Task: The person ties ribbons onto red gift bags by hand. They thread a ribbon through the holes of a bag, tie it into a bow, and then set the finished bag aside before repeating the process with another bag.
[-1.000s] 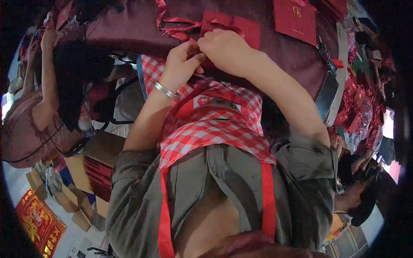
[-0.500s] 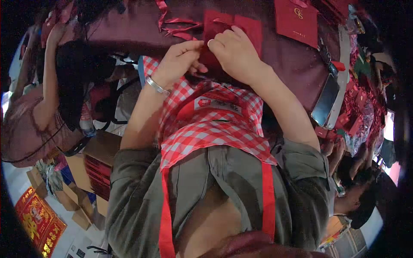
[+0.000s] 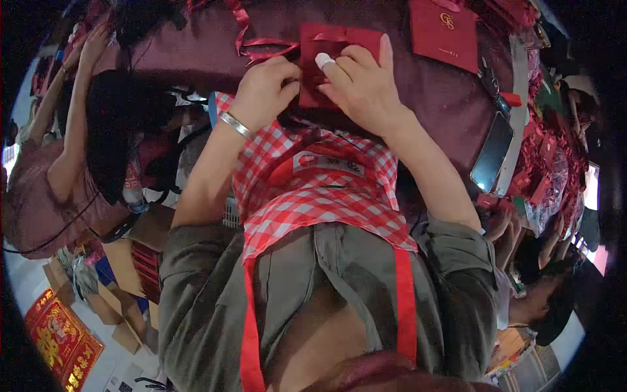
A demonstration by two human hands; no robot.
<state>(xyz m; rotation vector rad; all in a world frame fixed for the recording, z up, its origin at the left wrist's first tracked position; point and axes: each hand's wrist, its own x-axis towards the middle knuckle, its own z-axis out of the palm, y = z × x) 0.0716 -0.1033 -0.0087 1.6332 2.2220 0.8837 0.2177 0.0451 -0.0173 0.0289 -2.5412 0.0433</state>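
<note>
A dark red paper piece (image 3: 313, 38), which looks like a small gift bag lying flat, is on the table in front of me. My left hand (image 3: 266, 93) is curled closed at its left edge, and whatever the fingertips pinch is hidden. Over the bag lies my right hand (image 3: 362, 88), its thumb and index finger apart and the little finger stretched out. A white cover (image 3: 324, 60) wraps one of its fingertips. Red ribbon (image 3: 271, 47) lies loose on the table just beyond my left hand, and a strip of it shows at the bag's top.
Another red bag with gold print (image 3: 445, 34) lies at the far right. Beside it are keys (image 3: 487, 80) and a phone (image 3: 492, 145) near the table's edge. Other people's arms (image 3: 73, 140) reach in at left, above cardboard boxes (image 3: 121, 274). Plastic-wrapped red items lie at right.
My two hands have come apart a little. The left has closed its fingers by the bag's edge; the right has opened out and lowered over the bag.
</note>
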